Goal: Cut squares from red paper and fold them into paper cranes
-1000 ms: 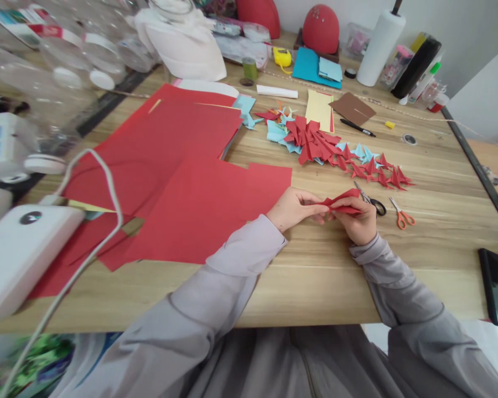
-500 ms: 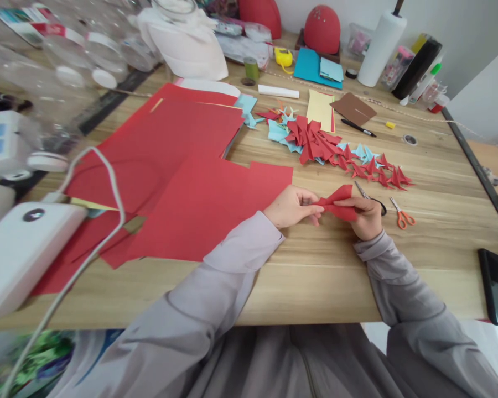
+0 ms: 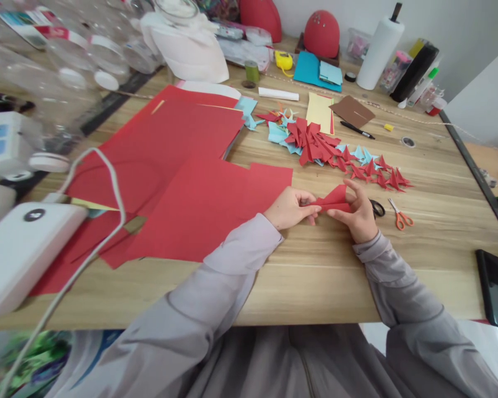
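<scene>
A folded piece of red paper (image 3: 332, 199) is held above the wooden table, between my two hands. My left hand (image 3: 292, 207) pinches its narrow left end between thumb and fingers. At the wider right end, my right hand (image 3: 359, 213) has its thumb along the lower edge and its index finger raised by the upper flap, the paper between them. Black-handled scissors (image 3: 377, 208) lie partly hidden behind the right hand, with orange-handled scissors (image 3: 400, 215) beside them. Folded red paper pieces (image 3: 311, 141) are piled beyond my hands.
Large red sheets (image 3: 207, 210) cover the table on the left, near a white device (image 3: 33, 243) with a cable. Plastic bottles (image 3: 95, 50) crowd the far left. A black pen (image 3: 357, 129), brown paper (image 3: 352, 110) and yellow tape measure (image 3: 284, 61) lie farther back. A phone (image 3: 496, 284) rests at the right edge.
My right hand has loosened its wrap on the paper's right end, and its index finger and thumb are spread wider. The paper's upper flap looks lower and narrower. My left hand keeps its pinch.
</scene>
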`<state>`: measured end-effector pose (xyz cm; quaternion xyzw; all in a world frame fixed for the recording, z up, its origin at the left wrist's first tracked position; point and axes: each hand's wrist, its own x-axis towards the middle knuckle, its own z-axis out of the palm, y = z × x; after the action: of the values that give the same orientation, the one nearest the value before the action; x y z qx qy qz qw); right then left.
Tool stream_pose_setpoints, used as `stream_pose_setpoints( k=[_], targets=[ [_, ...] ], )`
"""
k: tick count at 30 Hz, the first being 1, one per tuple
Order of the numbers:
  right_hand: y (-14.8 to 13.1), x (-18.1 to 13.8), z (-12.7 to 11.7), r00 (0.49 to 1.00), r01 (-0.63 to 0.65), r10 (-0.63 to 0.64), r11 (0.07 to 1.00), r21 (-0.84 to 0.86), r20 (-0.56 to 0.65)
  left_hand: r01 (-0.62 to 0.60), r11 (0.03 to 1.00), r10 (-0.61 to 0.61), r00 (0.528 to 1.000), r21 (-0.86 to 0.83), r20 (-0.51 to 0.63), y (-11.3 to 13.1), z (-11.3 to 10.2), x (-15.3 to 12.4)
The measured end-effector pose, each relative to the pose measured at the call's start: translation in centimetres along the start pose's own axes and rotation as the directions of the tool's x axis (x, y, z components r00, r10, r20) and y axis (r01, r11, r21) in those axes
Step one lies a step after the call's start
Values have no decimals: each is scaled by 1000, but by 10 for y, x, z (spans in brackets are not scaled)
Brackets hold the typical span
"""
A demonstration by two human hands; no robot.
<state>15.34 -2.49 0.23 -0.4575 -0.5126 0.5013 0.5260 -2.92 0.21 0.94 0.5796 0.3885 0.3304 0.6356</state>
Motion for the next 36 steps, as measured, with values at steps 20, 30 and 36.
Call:
stream_pose_setpoints(
  k=[20, 30, 36],
  targets=[
    [-3, -4, -1, 999, -33, 30, 991, -133, -19, -42, 999, 42, 999, 24, 1, -4, 7, -2],
    [-6, -4, 4, 996, -89, 89, 996, 21, 2, 44, 996, -46, 999, -73, -26, 2, 9, -2],
    [-3, -2, 1, 984, -174, 177, 949, 262, 12, 104, 948, -116, 993, -302, -22, -4, 7, 1]
  ],
)
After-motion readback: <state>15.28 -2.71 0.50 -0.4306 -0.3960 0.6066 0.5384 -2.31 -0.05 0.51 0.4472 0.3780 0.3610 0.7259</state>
